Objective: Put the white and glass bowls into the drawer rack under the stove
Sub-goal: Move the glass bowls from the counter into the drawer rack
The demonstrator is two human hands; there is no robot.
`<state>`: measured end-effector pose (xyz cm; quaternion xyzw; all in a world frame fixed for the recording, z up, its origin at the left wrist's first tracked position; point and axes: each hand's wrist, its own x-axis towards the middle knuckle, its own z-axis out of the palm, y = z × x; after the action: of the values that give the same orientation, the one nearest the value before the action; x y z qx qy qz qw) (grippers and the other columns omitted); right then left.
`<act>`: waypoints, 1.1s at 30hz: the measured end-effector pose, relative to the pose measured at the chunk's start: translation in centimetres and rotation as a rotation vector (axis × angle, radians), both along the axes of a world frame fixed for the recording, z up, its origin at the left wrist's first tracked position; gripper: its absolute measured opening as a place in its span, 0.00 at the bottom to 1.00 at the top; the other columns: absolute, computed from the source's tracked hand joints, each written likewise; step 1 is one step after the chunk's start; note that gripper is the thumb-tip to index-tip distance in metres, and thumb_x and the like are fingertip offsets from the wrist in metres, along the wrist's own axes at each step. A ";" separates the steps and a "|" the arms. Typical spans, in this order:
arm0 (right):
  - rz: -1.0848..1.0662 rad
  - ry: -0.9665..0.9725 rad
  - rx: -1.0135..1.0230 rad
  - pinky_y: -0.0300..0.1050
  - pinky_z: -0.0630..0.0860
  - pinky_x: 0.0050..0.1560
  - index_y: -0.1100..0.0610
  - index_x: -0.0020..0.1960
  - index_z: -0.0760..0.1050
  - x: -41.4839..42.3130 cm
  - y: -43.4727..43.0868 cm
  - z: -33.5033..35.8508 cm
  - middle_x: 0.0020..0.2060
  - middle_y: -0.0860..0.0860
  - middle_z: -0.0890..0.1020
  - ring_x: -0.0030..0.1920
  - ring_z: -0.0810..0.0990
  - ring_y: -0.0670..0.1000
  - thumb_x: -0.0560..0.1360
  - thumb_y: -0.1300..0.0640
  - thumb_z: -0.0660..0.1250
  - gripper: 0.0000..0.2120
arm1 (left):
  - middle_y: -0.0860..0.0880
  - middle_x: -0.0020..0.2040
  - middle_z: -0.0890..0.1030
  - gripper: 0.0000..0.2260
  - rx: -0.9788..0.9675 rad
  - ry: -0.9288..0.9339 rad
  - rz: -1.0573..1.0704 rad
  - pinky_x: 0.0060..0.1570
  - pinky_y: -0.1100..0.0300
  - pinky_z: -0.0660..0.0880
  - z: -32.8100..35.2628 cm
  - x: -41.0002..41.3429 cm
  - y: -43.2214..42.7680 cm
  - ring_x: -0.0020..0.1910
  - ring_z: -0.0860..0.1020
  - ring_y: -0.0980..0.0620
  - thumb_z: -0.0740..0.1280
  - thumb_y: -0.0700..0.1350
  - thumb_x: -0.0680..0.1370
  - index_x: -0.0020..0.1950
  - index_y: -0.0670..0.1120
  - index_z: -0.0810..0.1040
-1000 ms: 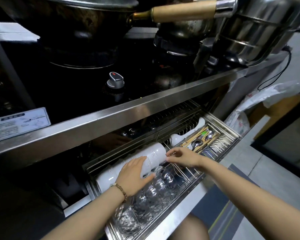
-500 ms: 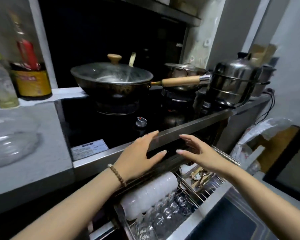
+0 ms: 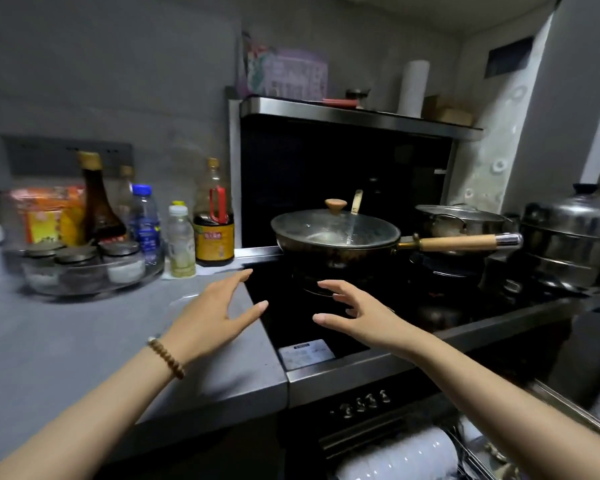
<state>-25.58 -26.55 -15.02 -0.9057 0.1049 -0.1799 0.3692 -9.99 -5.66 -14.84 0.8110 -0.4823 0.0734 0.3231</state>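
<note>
Both hands have risen from the drawer rack (image 3: 471, 455) to counter height since a second ago. Left hand (image 3: 210, 315) hovers over the grey countertop (image 3: 66, 341), fingers spread and empty, a bead bracelet (image 3: 167, 356) on its wrist. Right hand (image 3: 355, 311) hangs above the black stove (image 3: 291, 327), fingers spread, holding nothing. Near right, low down, the white bowls (image 3: 399, 457) lie stacked on their side in the rack. Farther back sits a lidded wok (image 3: 336, 239), with a steel steamer (image 3: 572, 242) at far right.
</note>
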 end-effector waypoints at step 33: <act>0.215 0.025 -0.148 0.33 0.71 0.56 0.53 0.48 0.85 13.3 10.2 -4.0 0.46 0.46 0.86 0.44 0.79 0.34 0.70 0.49 0.73 0.10 | 0.49 0.72 0.68 0.49 -0.149 0.558 0.162 0.65 0.56 0.64 -7.4 9.7 6.3 0.69 0.68 0.50 0.64 0.72 0.61 0.75 0.50 0.55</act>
<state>-12.26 -16.34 -18.99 -0.9387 -0.0017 -0.1353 0.3170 -0.25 0.68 -22.27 0.8098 -0.3019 -0.0916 0.4947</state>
